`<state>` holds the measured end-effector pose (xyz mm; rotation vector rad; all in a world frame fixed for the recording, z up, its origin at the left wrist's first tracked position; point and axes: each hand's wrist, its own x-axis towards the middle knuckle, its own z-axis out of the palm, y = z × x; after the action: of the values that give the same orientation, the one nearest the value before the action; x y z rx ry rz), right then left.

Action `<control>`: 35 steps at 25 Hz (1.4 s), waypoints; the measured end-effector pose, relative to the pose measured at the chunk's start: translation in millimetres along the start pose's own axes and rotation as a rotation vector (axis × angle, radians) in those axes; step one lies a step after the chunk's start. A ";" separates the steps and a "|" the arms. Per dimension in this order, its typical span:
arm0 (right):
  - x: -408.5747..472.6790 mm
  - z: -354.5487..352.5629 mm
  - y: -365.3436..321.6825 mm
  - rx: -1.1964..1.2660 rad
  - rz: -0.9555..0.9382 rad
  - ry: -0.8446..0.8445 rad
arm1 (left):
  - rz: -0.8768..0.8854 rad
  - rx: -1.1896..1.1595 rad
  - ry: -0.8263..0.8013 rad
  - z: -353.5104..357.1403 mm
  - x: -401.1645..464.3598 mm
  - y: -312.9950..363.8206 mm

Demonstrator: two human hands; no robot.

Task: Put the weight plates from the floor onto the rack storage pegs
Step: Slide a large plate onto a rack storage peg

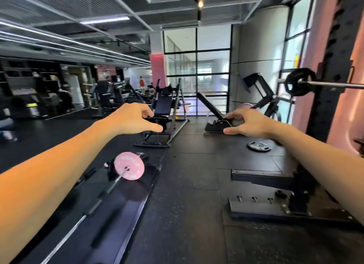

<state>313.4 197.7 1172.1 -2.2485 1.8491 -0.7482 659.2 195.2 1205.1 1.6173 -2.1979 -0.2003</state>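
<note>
Progress looks slight, judging from how things lie: 1 small grey metal weight plate [258, 146] lies flat on the black rubber floor [193, 185], below and just past your right hand [250, 124], so at least that 1 is left to lift. No plate sits on a storage peg that you can make out here. The tall black steel rack upright [327, 98] rises to the right of your right forearm, and a black plate [299, 81] is threaded on the chrome bar [334, 84] resting across it, above and right of that hand; that is a bar sleeve, not a storage peg. The pegs themselves are not clear in this view, and you may need to look further round the rack's dark base frame [275, 193], which lies under your right arm.

Your left hand [136, 118] is stretched forward in the air, fingers loosely curled, thumb pointing toward the other hand, and it holds nothing and touches nothing. Your right hand mirrors it: fingers spread and relaxed, thumb pointing inward, empty. Both hover well above the floor.

Below your left forearm a round pink plate [129, 166] is mounted on a long barbell [84, 216] lying on the floor; whether that 1 counts as part of the job you cannot tell from here.
</note>
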 end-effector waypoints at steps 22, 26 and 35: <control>93.5 -45.0 264.1 -0.204 0.823 0.336 | 0.798 -0.165 -0.274 235.1 470.2 198.1; 82.6 -65.2 300.8 -0.249 0.949 0.387 | 0.926 -0.210 -0.374 277.9 509.2 268.9; 40.8 -73.0 333.6 -0.273 1.310 0.533 | 1.219 -0.266 -0.494 355.3 565.8 382.2</control>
<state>-9.1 94.7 1111.6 -0.4547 3.0908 -0.8117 39.3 -257.4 1146.8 -0.0948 -2.9164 -0.5108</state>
